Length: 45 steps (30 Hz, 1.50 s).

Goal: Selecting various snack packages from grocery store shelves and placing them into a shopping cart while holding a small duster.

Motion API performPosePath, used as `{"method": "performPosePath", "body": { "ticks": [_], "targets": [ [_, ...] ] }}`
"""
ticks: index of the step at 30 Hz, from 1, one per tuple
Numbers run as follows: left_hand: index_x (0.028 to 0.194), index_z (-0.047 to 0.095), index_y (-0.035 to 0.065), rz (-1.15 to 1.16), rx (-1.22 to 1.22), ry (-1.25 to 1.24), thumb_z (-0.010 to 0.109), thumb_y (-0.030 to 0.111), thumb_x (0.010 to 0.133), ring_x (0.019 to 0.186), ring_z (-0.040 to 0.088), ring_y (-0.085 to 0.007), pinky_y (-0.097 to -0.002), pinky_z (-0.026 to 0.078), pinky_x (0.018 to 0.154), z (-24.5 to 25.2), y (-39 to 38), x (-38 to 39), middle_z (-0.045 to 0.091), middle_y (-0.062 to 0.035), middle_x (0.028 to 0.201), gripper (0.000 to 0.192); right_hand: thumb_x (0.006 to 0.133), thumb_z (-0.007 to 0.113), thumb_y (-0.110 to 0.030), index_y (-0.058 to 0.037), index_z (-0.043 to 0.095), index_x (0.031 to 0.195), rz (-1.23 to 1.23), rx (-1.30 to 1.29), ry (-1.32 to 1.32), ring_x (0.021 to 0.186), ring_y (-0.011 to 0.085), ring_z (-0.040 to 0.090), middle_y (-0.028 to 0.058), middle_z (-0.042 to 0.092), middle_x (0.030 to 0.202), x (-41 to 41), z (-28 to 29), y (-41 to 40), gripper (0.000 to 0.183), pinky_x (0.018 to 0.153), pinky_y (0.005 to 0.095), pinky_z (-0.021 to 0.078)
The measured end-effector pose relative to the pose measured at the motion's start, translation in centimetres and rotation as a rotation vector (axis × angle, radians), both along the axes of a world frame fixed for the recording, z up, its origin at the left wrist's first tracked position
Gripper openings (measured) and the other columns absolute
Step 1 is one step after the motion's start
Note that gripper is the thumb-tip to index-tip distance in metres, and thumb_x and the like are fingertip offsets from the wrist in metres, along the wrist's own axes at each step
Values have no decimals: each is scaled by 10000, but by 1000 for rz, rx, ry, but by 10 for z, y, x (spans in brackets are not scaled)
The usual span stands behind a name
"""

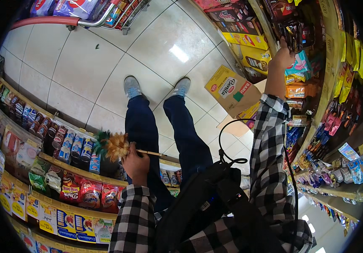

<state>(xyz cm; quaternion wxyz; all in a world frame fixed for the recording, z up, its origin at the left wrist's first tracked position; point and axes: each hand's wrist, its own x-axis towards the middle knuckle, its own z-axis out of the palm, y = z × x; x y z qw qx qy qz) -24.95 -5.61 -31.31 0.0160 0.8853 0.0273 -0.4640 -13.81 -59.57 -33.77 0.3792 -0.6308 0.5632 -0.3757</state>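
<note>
My left hand (pixel 136 166) is closed around a feather duster (pixel 116 146) with tan and dark green feathers. Its thin wooden handle (pixel 150 152) sticks out to the right, in front of my left leg. On the other side, my right hand (pixel 283 57) reaches into a snack shelf (pixel 322 91). Its fingers are at some dark brown snack packs (pixel 303 34), and whether they grip one is hidden. Just beside that hand lies a turquoise wafer pack (pixel 300 63). Orange packs (pixel 298 91) sit lower on the same shelf.
A printed cardboard carton (pixel 232 90) stands on the tiled floor (pixel 105 72) by the right shelf. A shopping cart with a red handle (pixel 47 21) is ahead. Shelves of cans (pixel 69 145) and pouches (pixel 90 193) line the left. A black cable (pixel 220 136) loops before me.
</note>
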Motion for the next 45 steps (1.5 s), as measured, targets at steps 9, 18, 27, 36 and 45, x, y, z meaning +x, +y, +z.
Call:
{"method": "performPosePath", "body": {
  "ticks": [9, 18, 27, 36, 45],
  "targets": [
    [1201, 552, 136, 1, 7, 23, 567, 203, 746, 1046, 570, -378, -475, 394, 970, 2, -6, 3, 654, -184, 1038, 460, 762, 705, -34, 61, 636, 997, -37, -18, 18, 802, 188, 577, 77, 653, 925, -18, -7, -17, 263, 735, 320, 452],
    [1212, 545, 144, -16, 18, 26, 556, 214, 758, 1036, 571, -379, -472, 394, 969, 4, -9, 5, 653, -186, 1045, 460, 768, 711, -108, -11, 694, 951, -61, 118, -41, 839, 146, 589, 43, 667, 968, -20, -7, -24, 208, 662, 278, 400],
    [1229, 528, 149, -10, 45, 58, 559, 216, 757, 1051, 566, -373, -460, 377, 986, 5, -7, 7, 653, -184, 1047, 478, 783, 740, -125, -13, 665, 1030, -53, 99, 30, 860, 135, 582, 34, 668, 1002, -11, -1, -14, 282, 718, 321, 451],
    [1228, 532, 147, -22, 15, 33, 564, 209, 749, 1042, 571, -377, -467, 391, 965, 2, -10, 4, 659, -192, 1030, 484, 803, 736, -106, -15, 667, 974, -87, 159, -14, 760, 142, 614, 42, 677, 936, -25, -8, -40, 206, 585, 274, 445],
    [1183, 562, 117, -16, -27, -37, 569, 203, 746, 1034, 567, -392, -476, 396, 949, -1, 0, -1, 651, -197, 1027, 446, 780, 741, -101, -37, 652, 970, -53, 154, 27, 798, 152, 604, 31, 656, 954, -22, -2, -18, 220, 654, 299, 450]
  ]
}}
